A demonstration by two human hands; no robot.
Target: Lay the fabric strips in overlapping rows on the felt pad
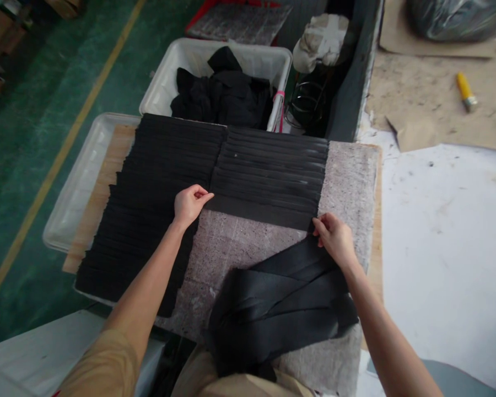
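Note:
A flat black strip lies along the near edge of a block of overlapping black strips on a grey, speckled board. My left hand pinches the strip's left end, and my right hand pinches its right end. Left of that block, a longer stack of overlapping black strips covers the board, under my left forearm. Close to my body, a loose heap of wider black strips rests on the board and hangs over its front edge.
Beyond the board stands a white bin holding crumpled black pieces. A pale tray juts out at left. On the right, a white worktable carries brown paper and a yellow-handled tool. A stool is behind.

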